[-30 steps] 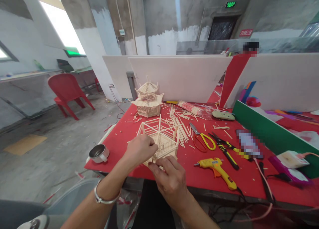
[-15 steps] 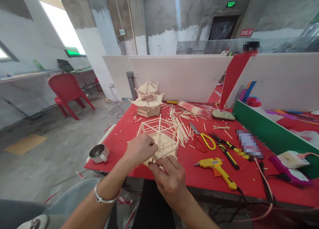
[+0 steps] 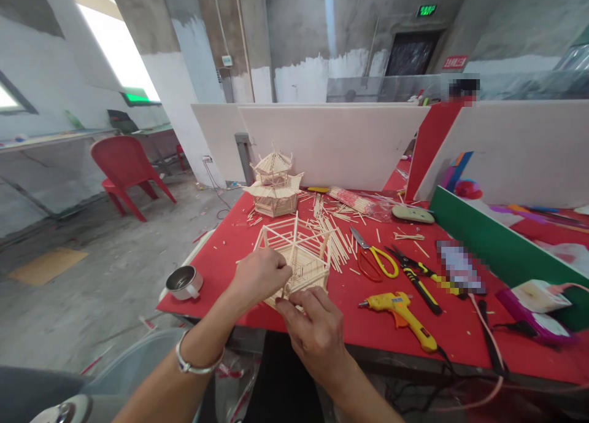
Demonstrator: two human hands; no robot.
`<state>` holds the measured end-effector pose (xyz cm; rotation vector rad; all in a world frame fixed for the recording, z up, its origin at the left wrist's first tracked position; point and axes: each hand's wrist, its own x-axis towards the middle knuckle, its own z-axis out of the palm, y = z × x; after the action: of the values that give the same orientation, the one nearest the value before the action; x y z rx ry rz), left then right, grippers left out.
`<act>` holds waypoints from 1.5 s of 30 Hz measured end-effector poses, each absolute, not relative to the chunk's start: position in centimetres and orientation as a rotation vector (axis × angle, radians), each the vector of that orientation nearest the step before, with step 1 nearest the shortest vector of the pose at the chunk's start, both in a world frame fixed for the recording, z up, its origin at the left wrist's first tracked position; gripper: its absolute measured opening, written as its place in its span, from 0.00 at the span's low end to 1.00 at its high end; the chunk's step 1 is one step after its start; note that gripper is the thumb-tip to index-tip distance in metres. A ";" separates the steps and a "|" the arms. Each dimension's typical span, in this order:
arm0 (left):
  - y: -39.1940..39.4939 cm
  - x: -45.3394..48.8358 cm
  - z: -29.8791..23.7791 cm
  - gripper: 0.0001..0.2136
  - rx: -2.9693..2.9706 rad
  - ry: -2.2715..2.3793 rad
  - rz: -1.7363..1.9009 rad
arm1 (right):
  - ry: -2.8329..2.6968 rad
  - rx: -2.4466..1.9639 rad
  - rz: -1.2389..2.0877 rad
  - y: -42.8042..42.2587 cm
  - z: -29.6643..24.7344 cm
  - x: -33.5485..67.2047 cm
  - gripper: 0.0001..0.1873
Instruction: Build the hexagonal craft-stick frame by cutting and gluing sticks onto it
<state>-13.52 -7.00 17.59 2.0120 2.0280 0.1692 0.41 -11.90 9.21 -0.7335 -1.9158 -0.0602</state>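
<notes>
A six-sided frame of thin wooden sticks [image 3: 313, 266] stands near the table's front edge, with upright posts and crossed bars on top. My left hand [image 3: 262, 274] reaches over its near left side, fingers curled in a pinch on a short wooden stick [image 3: 284, 290] at the near corner. Just below and to the right, my right hand [image 3: 315, 325] pinches at the same corner, thumb and fingertips close together. Fingers cover most of that stick. Behind the frame stands a finished-looking pagoda model [image 3: 275, 183] of the same sticks.
Loose sticks [image 3: 338, 245] lie right of the frame. Farther right are scissors [image 3: 375, 254], pliers [image 3: 416, 282] and a yellow glue gun [image 3: 400, 312] with its cable. A metal cup [image 3: 184, 282] stands at the table's left edge. White boards [image 3: 331, 143] border the back.
Both hands stay at the near corner of the stick frame. My right fingers have shifted very slightly; the view has moved a little.
</notes>
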 end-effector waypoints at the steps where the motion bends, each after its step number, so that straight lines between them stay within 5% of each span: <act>1: -7.0 -13.5 17.6 0.13 2.008 2.028 0.167 | -1.915 -0.732 -0.061 -11.9 9.2 0.4 0.12; 45: -7.3 -13.4 18.1 0.15 2.017 2.005 0.123 | -1.907 -0.752 -0.031 -12.1 8.8 0.7 0.12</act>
<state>-13.40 -7.28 18.09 2.0168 2.0054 0.1231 0.74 -12.13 8.82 -0.7519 -1.9075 -0.0308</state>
